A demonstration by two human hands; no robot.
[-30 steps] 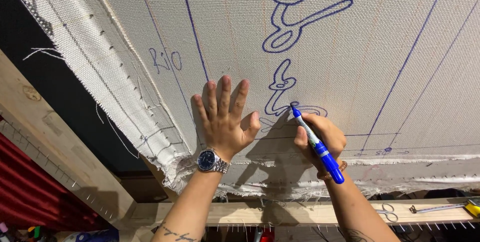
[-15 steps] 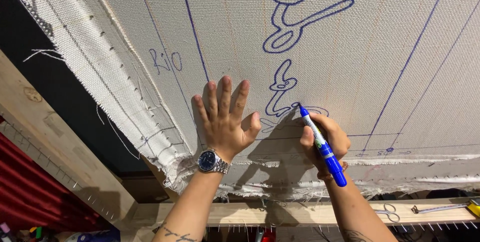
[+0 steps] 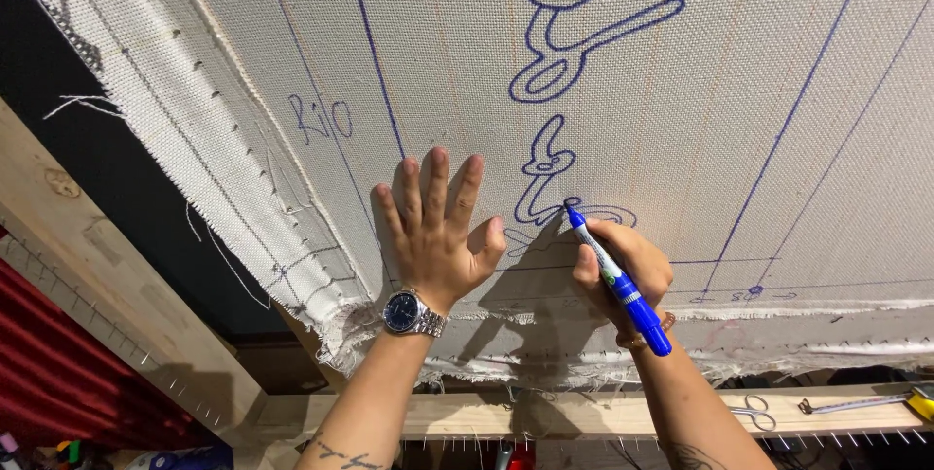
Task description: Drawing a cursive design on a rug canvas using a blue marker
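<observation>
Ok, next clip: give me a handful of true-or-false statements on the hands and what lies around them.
1. The right hand holds a blue marker with its tip on the fabric. True.
2. The left hand grips a pair of scissors. False: it lies flat on the woven cloth, fingers spread.
3. A wristwatch sits on the left wrist. True.
4. The lines drawn on the cloth are red. False: they are blue.
5. Scissors lie on the wooden frame below the cloth. True.

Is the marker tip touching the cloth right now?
Touching. The head view shows the marker tip meeting the cloth at the blue line, with no gap, held in the right hand.
</observation>
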